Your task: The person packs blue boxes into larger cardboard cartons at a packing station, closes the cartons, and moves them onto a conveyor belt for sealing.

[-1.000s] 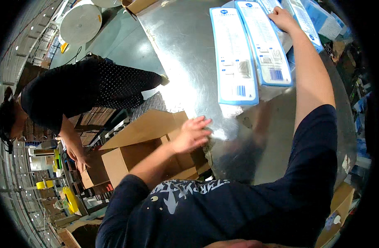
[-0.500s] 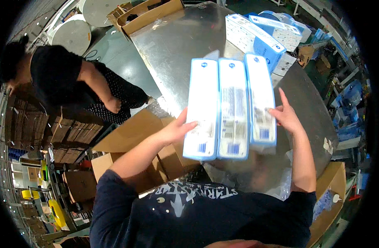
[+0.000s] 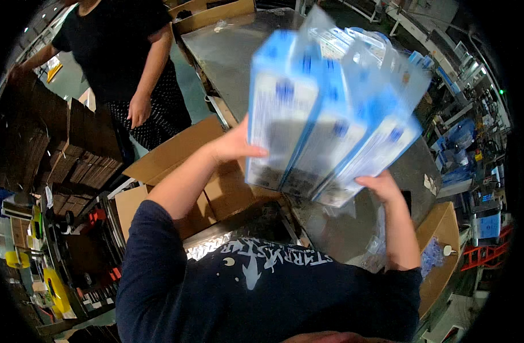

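Note:
Between my two hands hangs a row of three blue-and-white packs [image 3: 282, 106], side by side and tilted, slightly blurred by motion. Clear plastic film [image 3: 388, 71] flares loosely from their far ends. My left hand [image 3: 237, 142] presses the outer side of the left pack, thumb on its front face. On the right pack's outer side, my right hand [image 3: 382, 186] grips with its thumb in front; its other fingers are mostly hidden. An open cardboard box [image 3: 230, 191] with raised flaps lies below and beside my left forearm.
A metal-topped table [image 3: 233, 51] extends beyond the packs, with more blue-and-white packs [image 3: 333, 43] at its far side. Another person [image 3: 116, 51] stands at the left by stacked flat cardboard [image 3: 82, 143]. A carton of plastic scraps [image 3: 439, 226] sits at the right.
The three packs have tilted, their far ends rising and their near ends swinging left. My right hand's raised finger no longer shows. The other person stands more upright, farther right in view.

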Motion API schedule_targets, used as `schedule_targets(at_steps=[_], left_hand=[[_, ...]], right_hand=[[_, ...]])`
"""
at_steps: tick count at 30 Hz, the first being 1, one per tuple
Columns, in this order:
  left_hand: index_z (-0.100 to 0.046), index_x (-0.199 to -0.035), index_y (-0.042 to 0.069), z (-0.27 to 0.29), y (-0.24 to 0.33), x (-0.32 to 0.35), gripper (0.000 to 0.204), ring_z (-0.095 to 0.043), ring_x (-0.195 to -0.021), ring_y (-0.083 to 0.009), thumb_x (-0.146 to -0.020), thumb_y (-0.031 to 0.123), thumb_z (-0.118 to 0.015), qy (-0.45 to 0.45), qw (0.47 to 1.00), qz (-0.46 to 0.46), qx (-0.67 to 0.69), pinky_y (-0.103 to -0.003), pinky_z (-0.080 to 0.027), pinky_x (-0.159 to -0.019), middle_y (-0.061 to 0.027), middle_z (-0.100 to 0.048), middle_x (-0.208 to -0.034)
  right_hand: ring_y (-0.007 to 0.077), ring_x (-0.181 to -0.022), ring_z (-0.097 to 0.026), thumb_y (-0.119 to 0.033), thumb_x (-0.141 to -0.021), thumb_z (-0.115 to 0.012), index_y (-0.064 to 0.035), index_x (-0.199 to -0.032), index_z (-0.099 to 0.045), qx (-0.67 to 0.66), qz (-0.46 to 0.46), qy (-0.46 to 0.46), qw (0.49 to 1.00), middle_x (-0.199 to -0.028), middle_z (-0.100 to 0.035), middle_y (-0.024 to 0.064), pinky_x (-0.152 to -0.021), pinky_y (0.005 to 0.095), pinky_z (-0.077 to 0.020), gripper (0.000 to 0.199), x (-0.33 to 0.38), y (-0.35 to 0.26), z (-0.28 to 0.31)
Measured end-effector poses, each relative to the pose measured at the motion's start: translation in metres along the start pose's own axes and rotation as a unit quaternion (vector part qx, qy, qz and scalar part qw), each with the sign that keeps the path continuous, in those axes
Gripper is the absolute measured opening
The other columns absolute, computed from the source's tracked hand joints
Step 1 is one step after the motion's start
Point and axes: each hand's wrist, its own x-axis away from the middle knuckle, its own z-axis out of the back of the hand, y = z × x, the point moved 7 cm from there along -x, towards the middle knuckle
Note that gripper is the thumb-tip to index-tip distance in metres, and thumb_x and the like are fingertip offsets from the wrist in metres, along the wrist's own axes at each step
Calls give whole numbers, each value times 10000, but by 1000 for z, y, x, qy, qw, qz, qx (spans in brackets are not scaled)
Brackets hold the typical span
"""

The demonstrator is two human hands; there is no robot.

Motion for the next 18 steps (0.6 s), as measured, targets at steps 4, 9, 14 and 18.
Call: schedule_targets(at_steps=[4, 9, 14, 18], left_hand=[[-368, -1275, 29, -25, 7, 42, 794, -420, -1149, -243, -606, 186, -765, 44, 993, -92, -60, -397, -339, -979, -129, -473, -1213], [-546, -1107, 36, 32, 105, 86, 656, -562, -953, -211, -582, 356, -777, 129, 962, 48, -235, -335, -433, -874, -107, -600, -1008], [-545, -1056, 0, 95, 169, 201, 574, -552, -937, -185, -701, 436, -658, 5, 899, 131, -418, -334, -440, -824, -111, -581, -975], [-438, -1197, -16, 90, 78, 264, 662, -501, -1049, -216, -736, 404, -658, -27, 910, 241, -336, -360, -401, -900, -142, -511, -1147]], right_hand=[[249, -1133, -435, -112, -591, -781, -23, -1286, -353, 165, 143, 55, 974, -1190, -494, 115, -973, 376, -342, 821, 25, 3, -30], [164, -881, -570, -124, -669, -734, -1, -1023, -590, 0, 157, 36, 987, -947, -611, 70, -794, 308, -457, 402, 29, -47, -72], [197, -829, -596, -421, -792, -592, -41, -1042, -603, 207, 73, -244, 945, -944, -634, 118, -753, 318, -459, 455, 80, -45, -247], [279, -1013, -553, -348, -798, -622, -51, -1215, -485, 285, 167, -582, 743, -1104, -574, 172, -853, 349, -433, 529, 143, -14, -277]])
